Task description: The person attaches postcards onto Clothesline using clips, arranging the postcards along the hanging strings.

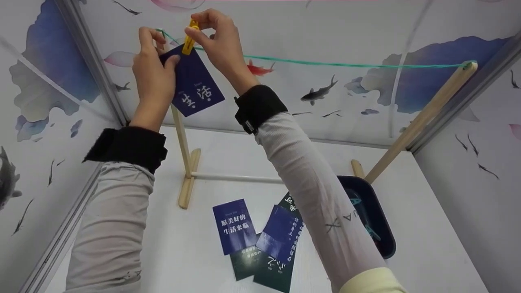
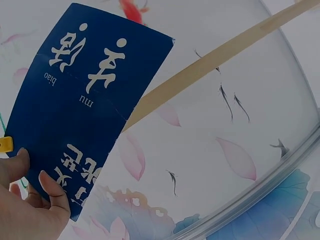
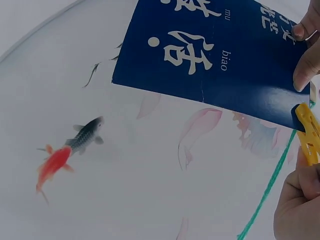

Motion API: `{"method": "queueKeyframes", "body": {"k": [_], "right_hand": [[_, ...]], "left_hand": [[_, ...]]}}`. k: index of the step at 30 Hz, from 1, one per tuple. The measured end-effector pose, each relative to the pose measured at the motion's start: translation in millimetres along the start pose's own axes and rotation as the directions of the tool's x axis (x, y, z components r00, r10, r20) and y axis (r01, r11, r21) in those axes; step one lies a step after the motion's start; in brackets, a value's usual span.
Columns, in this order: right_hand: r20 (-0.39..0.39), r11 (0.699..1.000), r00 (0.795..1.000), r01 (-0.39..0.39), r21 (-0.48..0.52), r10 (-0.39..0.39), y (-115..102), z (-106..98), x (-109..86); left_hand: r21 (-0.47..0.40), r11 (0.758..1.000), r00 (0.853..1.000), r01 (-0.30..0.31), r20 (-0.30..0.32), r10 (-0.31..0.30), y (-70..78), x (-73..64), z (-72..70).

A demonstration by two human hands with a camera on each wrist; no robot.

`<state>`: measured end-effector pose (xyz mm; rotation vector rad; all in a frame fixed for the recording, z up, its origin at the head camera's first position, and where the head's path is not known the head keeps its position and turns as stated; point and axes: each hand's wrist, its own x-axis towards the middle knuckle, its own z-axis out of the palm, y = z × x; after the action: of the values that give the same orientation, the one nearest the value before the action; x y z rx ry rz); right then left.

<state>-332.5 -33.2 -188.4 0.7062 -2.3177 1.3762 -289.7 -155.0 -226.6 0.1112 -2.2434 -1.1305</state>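
Observation:
Near the left end of a green string (image 1: 309, 62), my left hand (image 1: 154, 75) pinches the upper corner of a dark blue card (image 1: 195, 81) with white characters. In the left wrist view the thumb lies on the face of the card (image 2: 100, 100). My right hand (image 1: 222, 44) pinches a yellow clothespin (image 1: 189, 40) at the card's top edge, beside the left thumb. The clothespin (image 3: 309, 131) meets the card's corner by the string in the right wrist view. Whether its tips bite both card and string I cannot tell.
The string runs between two wooden posts; the right post (image 1: 423, 122) leans outward. On the white table (image 1: 163, 244) lie several blue and green cards (image 1: 236, 226). A dark bin (image 1: 384, 228) with teal clothespins stands right, partly behind my right forearm. Printed walls enclose the table.

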Motion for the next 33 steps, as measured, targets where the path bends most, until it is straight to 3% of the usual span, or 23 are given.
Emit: {"method": "queueKeyframes", "body": {"k": [10,16,18,22,27,33], "right_hand": [[0.016,0.998,0.999,-0.051,-0.024,0.051,-1,3,-1.9],[0.046,0.994,0.994,-0.093,-0.051,0.096,3,3,-5.4],[0.023,0.997,0.997,-0.066,-0.049,0.067,6,1,-7.5],[-0.1,0.997,0.992,0.074,-0.021,-0.076,13,-5,-13.3],[-0.197,0.967,0.949,0.255,0.027,-0.245,25,-15,-28.1],[-0.241,0.932,0.911,0.357,0.059,-0.333,46,-30,-56.7]], "left_hand": [[0.013,1.0,1.0,-0.006,-0.024,0.007,-0.3,1.2,8.0],[0.077,0.997,0.998,0.01,-0.063,-0.005,-1.0,0.1,12.7],[0.1,0.995,0.997,-0.006,-0.073,0.013,-1.7,-1.1,13.7],[0.136,0.985,0.985,-0.106,-0.12,0.122,-2.5,-6.9,16.5],[0.118,0.953,0.939,-0.281,-0.172,0.298,2.8,-21.5,24.8],[0.049,0.864,0.833,-0.502,-0.243,0.498,8.7,-54.8,47.2]]}}
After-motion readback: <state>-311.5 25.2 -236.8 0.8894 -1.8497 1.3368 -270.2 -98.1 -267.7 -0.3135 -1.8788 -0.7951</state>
